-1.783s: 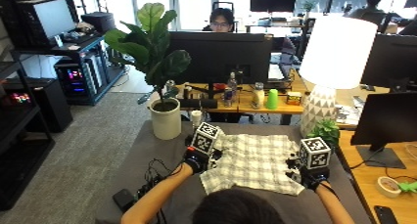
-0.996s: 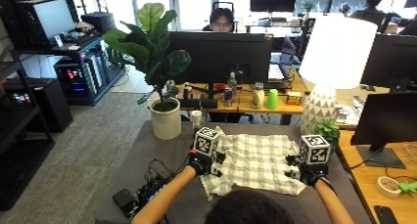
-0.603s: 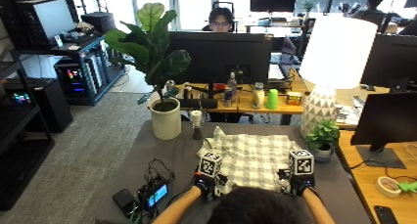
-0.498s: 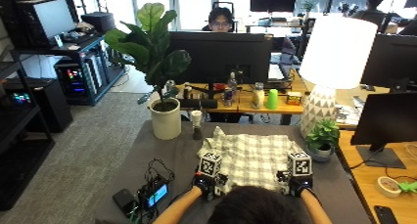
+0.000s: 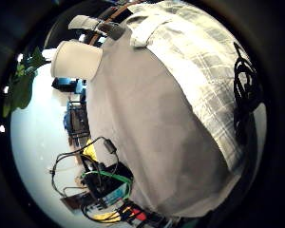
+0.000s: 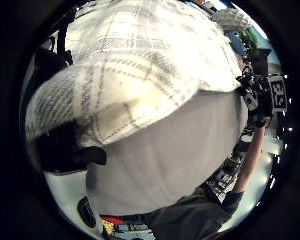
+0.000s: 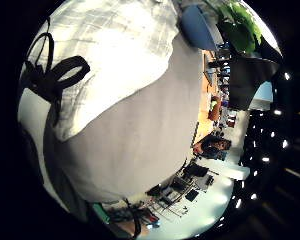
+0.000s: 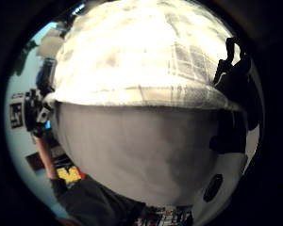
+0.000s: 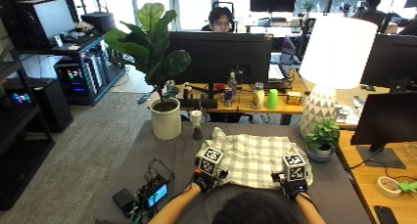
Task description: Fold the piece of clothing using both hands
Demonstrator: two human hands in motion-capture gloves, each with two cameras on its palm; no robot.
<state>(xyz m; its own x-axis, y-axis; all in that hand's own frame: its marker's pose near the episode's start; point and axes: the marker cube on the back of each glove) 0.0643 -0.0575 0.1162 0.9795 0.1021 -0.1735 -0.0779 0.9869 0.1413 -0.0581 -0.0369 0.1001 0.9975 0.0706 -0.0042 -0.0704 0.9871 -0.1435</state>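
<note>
Grey table (image 9: 163, 158) carries the checked shirt (image 9: 251, 158), spread flat between a potted plant (image 9: 164, 117) and a lamp (image 9: 326, 72). We see left hand (image 9: 203, 179) and right hand (image 9: 293, 187) each pinching its near hem, fingers curled on cloth.

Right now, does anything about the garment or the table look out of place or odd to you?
Nothing stands out. The plaid garment lies on the grey table, its near edge lifted by the left hand and right hand.
</note>
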